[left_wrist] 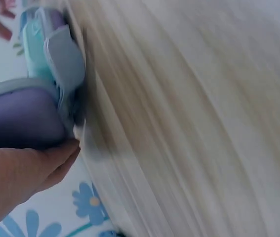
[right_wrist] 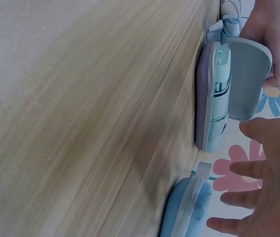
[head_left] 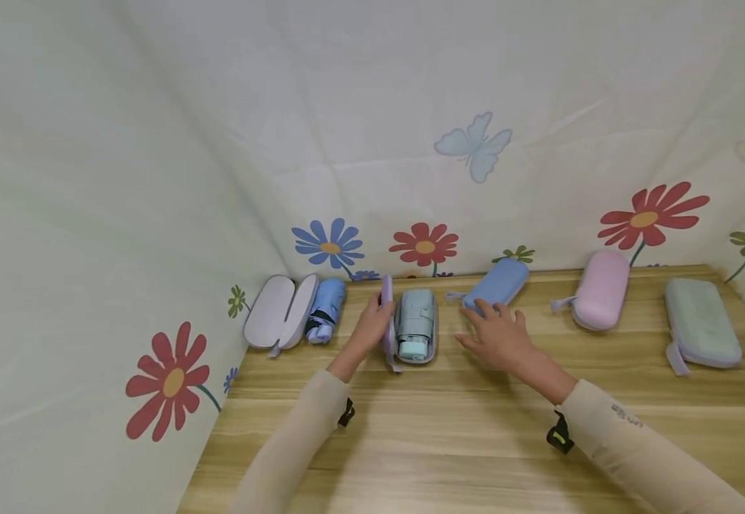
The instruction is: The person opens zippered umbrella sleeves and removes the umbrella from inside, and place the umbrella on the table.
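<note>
A purple zip case (head_left: 436,341) stands unzipped on the table with a mint folded umbrella (head_left: 416,314) lying inside it. Its lid (head_left: 387,293) is swung upright on the left side. My left hand (head_left: 372,325) holds this lid by its outer edge, thumb and fingers on either side; the right wrist view shows the lid's grey lining (right_wrist: 248,74). To the right, my right hand (head_left: 503,339) is spread with nothing in it, fingertips overlapping the near end of a closed blue case (head_left: 499,282) in the head view.
At the far left an opened case with pale lining (head_left: 269,314) lies beside a blue folded umbrella (head_left: 328,300). A closed pink case (head_left: 603,289) and a closed green case (head_left: 703,321) stand on the right. A flower-printed curtain (head_left: 372,143) borders the wooden table (head_left: 411,442).
</note>
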Tool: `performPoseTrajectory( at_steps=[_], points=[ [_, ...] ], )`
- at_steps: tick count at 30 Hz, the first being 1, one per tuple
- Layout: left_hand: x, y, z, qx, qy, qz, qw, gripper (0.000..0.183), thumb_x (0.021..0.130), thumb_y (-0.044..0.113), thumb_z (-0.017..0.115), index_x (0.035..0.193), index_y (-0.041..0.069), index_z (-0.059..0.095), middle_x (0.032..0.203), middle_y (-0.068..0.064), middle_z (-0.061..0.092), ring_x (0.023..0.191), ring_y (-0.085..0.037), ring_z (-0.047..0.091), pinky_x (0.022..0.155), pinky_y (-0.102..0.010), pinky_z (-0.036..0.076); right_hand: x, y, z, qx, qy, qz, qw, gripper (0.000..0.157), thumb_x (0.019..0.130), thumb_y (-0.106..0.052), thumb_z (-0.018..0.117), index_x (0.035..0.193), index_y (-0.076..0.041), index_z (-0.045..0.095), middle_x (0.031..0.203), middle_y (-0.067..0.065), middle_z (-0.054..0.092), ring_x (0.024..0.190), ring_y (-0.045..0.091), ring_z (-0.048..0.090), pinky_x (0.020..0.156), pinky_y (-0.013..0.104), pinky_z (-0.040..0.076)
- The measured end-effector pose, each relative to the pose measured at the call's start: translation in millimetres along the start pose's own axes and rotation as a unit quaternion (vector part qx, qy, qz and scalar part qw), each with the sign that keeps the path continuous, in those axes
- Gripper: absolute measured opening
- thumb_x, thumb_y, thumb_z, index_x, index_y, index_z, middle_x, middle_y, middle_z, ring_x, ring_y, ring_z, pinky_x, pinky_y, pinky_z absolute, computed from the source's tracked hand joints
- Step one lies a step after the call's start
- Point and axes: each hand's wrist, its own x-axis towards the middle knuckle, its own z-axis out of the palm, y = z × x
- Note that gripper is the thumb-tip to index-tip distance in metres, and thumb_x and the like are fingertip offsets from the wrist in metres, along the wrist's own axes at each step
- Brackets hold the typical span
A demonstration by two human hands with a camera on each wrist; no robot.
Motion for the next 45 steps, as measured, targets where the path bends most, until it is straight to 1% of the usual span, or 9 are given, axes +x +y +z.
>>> performPoseTrajectory(
  at_steps=[5, 8, 10, 13, 15, 17, 23, 35, 45],
  points=[
    [-2.8, -7.9, -18.3, 0.061, 0.021, 0.012, 0.9978, 0.058, 0.106, 0.022, 0.043, 0.156, -0.005, 0.030, 0.152, -0.029, 0.043, 0.134, -0.042, 0.049, 0.108, -0.054, 0.042, -0.3, -0.1, 0.3, 0.003, -0.007, 0.003, 1.000, 0.062, 0.101, -0.048, 0.059, 0.151, -0.013, 0.050, 0.154, 0.022, 0.041, 0.135, 0.052, 0.040, 0.102, 0.078, 0.029],
    [-6.2, -15.0, -23.9, 0.217, 0.026, 0.096, 0.9711, 0.053, 0.103, 0.008, 0.051, 0.149, -0.012, 0.036, 0.149, -0.036, 0.042, 0.132, -0.047, 0.049, 0.106, -0.055, 0.044, 0.0, 0.2, 0.0, 0.003, -0.006, 0.002, 1.000, 0.061, 0.101, -0.047, 0.059, 0.151, -0.013, 0.050, 0.154, 0.022, 0.041, 0.135, 0.052, 0.040, 0.101, 0.078, 0.030],
    [-8.2, -21.5, -25.4, 0.352, 0.027, 0.174, 0.9195, 0.049, 0.097, 0.005, 0.060, 0.140, -0.014, 0.047, 0.146, -0.038, 0.043, 0.132, -0.049, 0.049, 0.108, -0.054, 0.043, 0.3, -0.3, -0.6, 0.002, -0.004, -0.001, 1.000, 0.060, 0.101, -0.047, 0.059, 0.150, -0.013, 0.050, 0.154, 0.022, 0.041, 0.134, 0.053, 0.041, 0.100, 0.077, 0.031],
    [-9.8, -32.9, -23.8, 0.518, 0.020, 0.270, 0.8110, 0.035, 0.094, 0.010, 0.065, 0.124, -0.009, 0.062, 0.142, -0.034, 0.049, 0.134, -0.048, 0.047, 0.113, -0.053, 0.039, 0.6, -2.1, -1.7, 0.006, 0.000, -0.009, 1.000, 0.059, 0.101, -0.045, 0.060, 0.149, -0.012, 0.051, 0.154, 0.023, 0.042, 0.133, 0.054, 0.043, 0.099, 0.077, 0.033],
    [-10.5, -40.0, -20.7, 0.562, -0.007, 0.289, 0.7754, 0.037, 0.098, 0.018, 0.060, 0.124, -0.007, 0.063, 0.142, -0.029, 0.052, 0.138, -0.044, 0.045, 0.117, -0.049, 0.034, 0.9, -4.1, -1.7, 0.013, -0.001, -0.014, 1.000, 0.058, 0.101, -0.044, 0.060, 0.148, -0.011, 0.052, 0.153, 0.023, 0.043, 0.132, 0.054, 0.043, 0.099, 0.077, 0.034],
    [-11.4, -44.0, -16.6, 0.559, -0.050, 0.262, 0.7852, 0.046, 0.103, 0.025, 0.050, 0.134, -0.008, 0.058, 0.147, -0.026, 0.050, 0.142, -0.041, 0.041, 0.119, -0.049, 0.029, 1.6, -6.2, -1.0, 0.017, 0.000, -0.020, 1.000, 0.057, 0.101, -0.044, 0.060, 0.147, -0.010, 0.053, 0.153, 0.024, 0.043, 0.132, 0.055, 0.043, 0.099, 0.076, 0.035],
    [-10.1, -44.7, -5.1, 0.479, -0.103, 0.125, 0.8626, 0.067, 0.109, 0.044, 0.027, 0.160, -0.001, 0.025, 0.166, -0.020, 0.023, 0.153, -0.036, 0.021, 0.123, -0.052, 0.015, 4.0, -13.4, -0.8, 0.021, 0.011, -0.027, 0.999, 0.054, 0.102, -0.042, 0.061, 0.145, -0.009, 0.056, 0.153, 0.023, 0.043, 0.131, 0.054, 0.045, 0.100, 0.074, 0.036],
    [-3.0, -39.7, -2.9, 0.466, -0.124, 0.083, 0.8724, 0.069, 0.109, 0.048, 0.024, 0.163, 0.006, 0.014, 0.170, -0.011, 0.011, 0.156, -0.033, 0.010, 0.124, -0.052, 0.009, 30.0, -38.7, -2.1, 0.076, 0.012, -0.063, 0.995, 0.052, 0.101, -0.029, 0.065, 0.140, 0.003, 0.057, 0.140, 0.030, 0.054, 0.130, 0.046, 0.052, 0.107, 0.059, 0.041],
    [5.4, -57.1, -5.8, 0.464, -0.146, 0.063, 0.8717, 0.072, 0.109, 0.053, 0.017, 0.164, 0.009, 0.006, 0.171, -0.009, 0.001, 0.157, -0.030, -0.001, 0.124, -0.052, 0.001, 71.5, -67.5, 12.3, 0.164, -0.054, 0.050, 0.984, 0.064, 0.103, -0.032, 0.058, 0.146, 0.013, 0.043, 0.143, 0.032, 0.051, 0.134, 0.047, 0.048, 0.108, 0.054, 0.043]
  ],
)
